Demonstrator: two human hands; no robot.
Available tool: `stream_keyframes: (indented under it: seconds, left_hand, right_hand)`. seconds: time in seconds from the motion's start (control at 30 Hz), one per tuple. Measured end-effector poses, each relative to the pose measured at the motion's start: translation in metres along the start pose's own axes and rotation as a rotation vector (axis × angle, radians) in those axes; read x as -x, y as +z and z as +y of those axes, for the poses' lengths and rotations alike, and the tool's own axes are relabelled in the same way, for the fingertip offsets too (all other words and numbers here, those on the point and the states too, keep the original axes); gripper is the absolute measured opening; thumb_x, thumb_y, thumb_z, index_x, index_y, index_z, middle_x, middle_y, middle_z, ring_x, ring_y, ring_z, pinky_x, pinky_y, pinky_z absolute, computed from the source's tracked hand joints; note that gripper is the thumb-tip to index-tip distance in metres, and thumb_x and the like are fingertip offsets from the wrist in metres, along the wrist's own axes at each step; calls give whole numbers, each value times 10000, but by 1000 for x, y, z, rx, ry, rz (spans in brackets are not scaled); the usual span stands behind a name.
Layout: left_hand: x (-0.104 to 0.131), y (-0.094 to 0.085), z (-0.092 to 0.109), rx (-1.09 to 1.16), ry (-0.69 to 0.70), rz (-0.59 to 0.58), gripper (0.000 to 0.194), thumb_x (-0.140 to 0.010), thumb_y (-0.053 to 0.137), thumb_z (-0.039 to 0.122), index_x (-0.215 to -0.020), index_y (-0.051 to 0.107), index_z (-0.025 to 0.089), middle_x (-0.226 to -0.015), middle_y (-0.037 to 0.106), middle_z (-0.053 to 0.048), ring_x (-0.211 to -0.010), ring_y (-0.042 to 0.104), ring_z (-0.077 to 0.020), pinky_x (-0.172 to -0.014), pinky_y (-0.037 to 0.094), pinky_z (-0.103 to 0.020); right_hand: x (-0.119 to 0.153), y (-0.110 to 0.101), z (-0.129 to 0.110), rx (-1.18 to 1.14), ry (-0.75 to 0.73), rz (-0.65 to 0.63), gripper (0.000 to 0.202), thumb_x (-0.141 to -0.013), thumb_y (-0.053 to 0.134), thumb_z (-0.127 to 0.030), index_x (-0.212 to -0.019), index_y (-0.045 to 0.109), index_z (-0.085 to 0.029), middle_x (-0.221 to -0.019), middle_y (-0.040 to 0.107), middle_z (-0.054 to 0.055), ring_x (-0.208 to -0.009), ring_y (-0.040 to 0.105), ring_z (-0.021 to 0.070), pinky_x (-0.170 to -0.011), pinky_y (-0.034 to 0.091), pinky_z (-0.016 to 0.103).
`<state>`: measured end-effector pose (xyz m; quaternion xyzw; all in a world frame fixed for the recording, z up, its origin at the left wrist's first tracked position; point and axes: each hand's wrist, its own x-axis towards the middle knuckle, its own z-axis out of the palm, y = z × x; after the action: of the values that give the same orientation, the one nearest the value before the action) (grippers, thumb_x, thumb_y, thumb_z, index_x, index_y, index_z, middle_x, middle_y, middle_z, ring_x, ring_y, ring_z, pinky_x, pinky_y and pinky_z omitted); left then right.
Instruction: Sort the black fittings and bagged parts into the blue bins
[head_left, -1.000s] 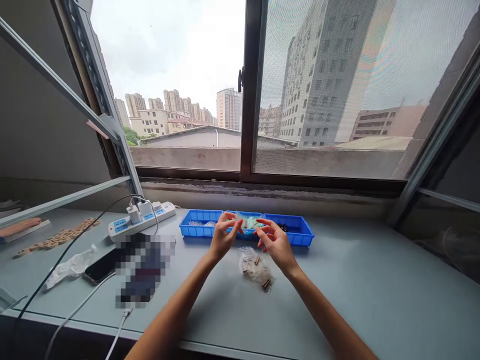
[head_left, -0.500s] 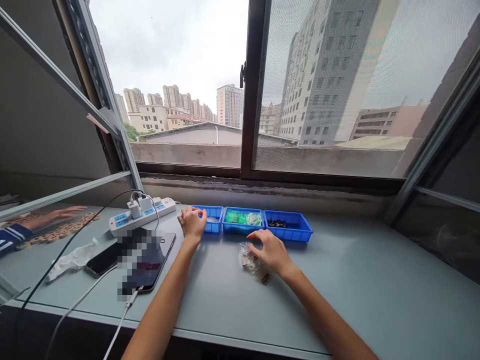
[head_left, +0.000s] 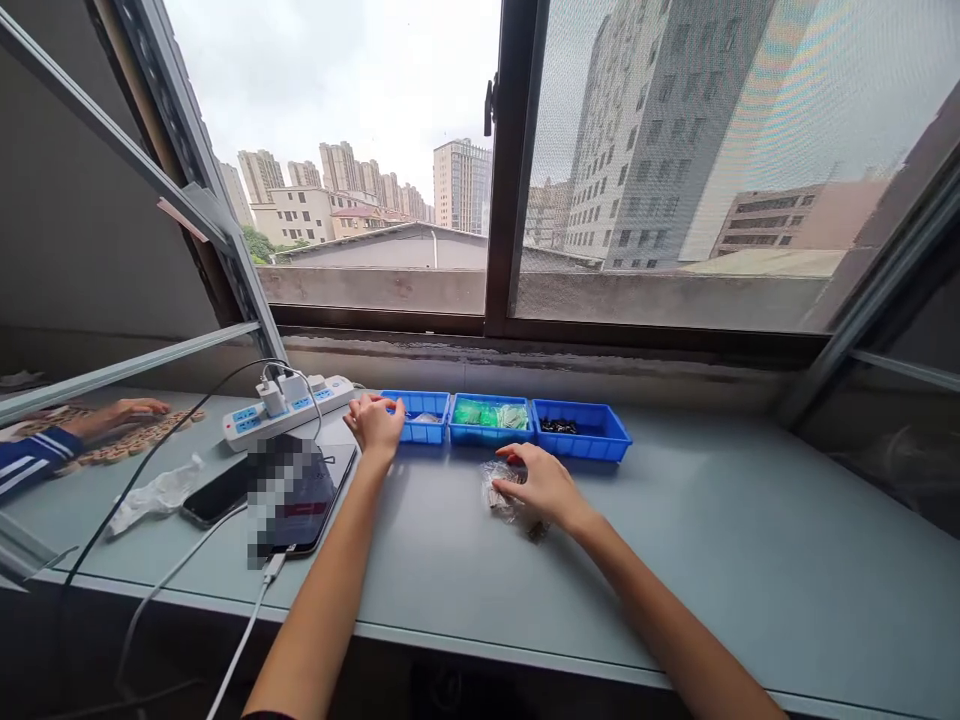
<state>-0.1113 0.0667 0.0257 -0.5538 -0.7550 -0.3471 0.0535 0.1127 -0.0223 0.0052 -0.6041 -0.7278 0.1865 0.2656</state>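
My left hand (head_left: 377, 424) is at the left end of the left blue bin (head_left: 424, 432), fingers bent and thumb brought close to them. Whatever its fingertips may pinch is hidden. My right hand (head_left: 546, 486) is over a clear plastic bag (head_left: 497, 490) of small brownish pieces lying on the table. Its thumb and forefinger are apart, with the bag below and between them. Whitish content shows in the left bin. The middle blue bin (head_left: 491, 437) holds green and pale packets (head_left: 480, 413). Small black parts (head_left: 559, 426) lie in the right blue bin (head_left: 600, 450).
A white power strip (head_left: 244, 428) with plugs, a phone (head_left: 214, 497), a tablet (head_left: 319, 510) and cables lie at left. Crumpled plastic (head_left: 154, 498) is beside them. Beyond a metal frame (head_left: 150, 360), another person's hand (head_left: 124, 412) is over small round wooden pieces (head_left: 142, 440).
The view has tilted down slightly. My left hand has drawn a little left along the left bin. My right hand's thumb has come lower over the bag.
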Motion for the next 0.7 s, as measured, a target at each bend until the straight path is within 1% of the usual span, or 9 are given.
stream_keyframes:
  seconds: [0.1,0.23,0.3,0.37,0.47,0.6,0.7]
  left_hand:
    - [1,1,0,-11,-8,6,259,-787,494,288,-707,716,179,-1014,613,-124,-1014,454,-327,-837,342,-427]
    - [3,2,1,-18,7,8,255,-781,493,270,-682,712,185,-994,610,-128,-1004,463,-332,-827,356,-436]
    - [4,3,1,-21,19,13,237,-768,509,269,-667,707,189,-992,609,-128,-1007,460,-335,-828,359,-441]
    - [4,3,1,-24,25,22,224,-757,517,269,-657,702,194,-990,607,-127,-1010,456,-338,-832,359,-450]
    - [4,3,1,-31,23,34,220,-750,513,268,-657,699,196,-999,600,-126,-1018,452,-340,-842,357,-461]
    - [5,0,2,-49,13,31,214,-744,515,278,-663,695,195,-997,595,-128,-1031,454,-346,-846,352,-475]
    - [6,-3,4,-68,-12,18,189,-738,524,272,-679,682,187,-1008,587,-135,-1052,454,-342,-858,352,-468]
  right_hand:
    - [-2,5,5,-71,6,35,378,-660,677,-236,-1032,630,-194,-964,651,62,-914,605,210,-810,450,335]
    - [-6,10,10,-197,-65,154,437,-600,688,-169,-1029,610,-191,-898,631,41,-842,606,189,-774,470,321]
    - [-7,11,11,-270,-85,192,472,-604,664,-139,-1066,586,-197,-866,623,23,-758,609,163,-744,481,312]
    - [-8,12,11,-327,-94,204,473,-618,638,-125,-1079,574,-208,-840,619,6,-683,609,141,-712,487,302]
    - [-8,12,12,-345,-107,199,381,-633,628,-141,-1008,609,-204,-811,626,3,-654,614,137,-677,485,288]
    - [-7,12,13,-291,-106,203,214,-676,612,-189,-886,652,-204,-789,663,11,-659,613,148,-637,478,279]
    - [-6,9,11,-246,-85,210,124,-714,597,-226,-816,668,-220,-766,690,7,-663,620,155,-644,476,284]
